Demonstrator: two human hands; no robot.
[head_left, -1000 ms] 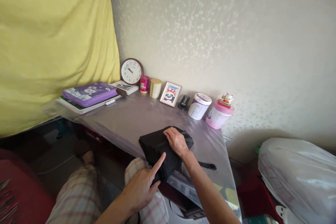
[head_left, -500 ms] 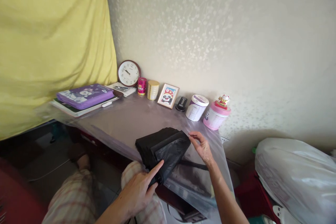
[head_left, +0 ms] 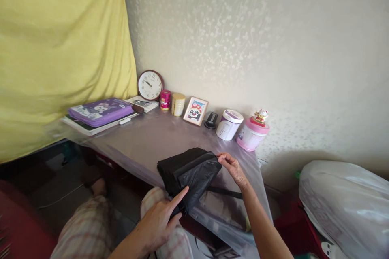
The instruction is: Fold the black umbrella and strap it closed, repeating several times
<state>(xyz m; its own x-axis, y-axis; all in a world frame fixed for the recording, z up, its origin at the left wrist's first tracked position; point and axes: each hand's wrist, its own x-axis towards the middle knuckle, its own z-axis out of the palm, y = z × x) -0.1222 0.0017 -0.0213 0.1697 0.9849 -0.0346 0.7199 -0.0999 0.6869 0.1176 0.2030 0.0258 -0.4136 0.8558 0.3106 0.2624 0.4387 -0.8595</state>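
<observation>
A thick folded stack of black plastic bags [head_left: 199, 172] lies across the near edge of the table, its front end hanging over. My left hand [head_left: 161, 216] grips that front end, index finger stretched along the top and the other fingers partly hidden under the plastic. At the stack's far right corner, my right hand [head_left: 232, 168] pinches the edge of the black plastic between thumb and fingertips.
Clear plastic covers the table [head_left: 136, 137]. Along the wall stand a clock [head_left: 151, 85], a picture frame [head_left: 196, 111], a white tub [head_left: 229, 125] and a pink tub [head_left: 253, 134]. A purple case [head_left: 101, 111] lies left; a bulging white bag [head_left: 343, 198] stands right.
My right hand's fingers have closed from a loose curl beside the corner into a pinch on the plastic. My left hand stays in place on the stack.
</observation>
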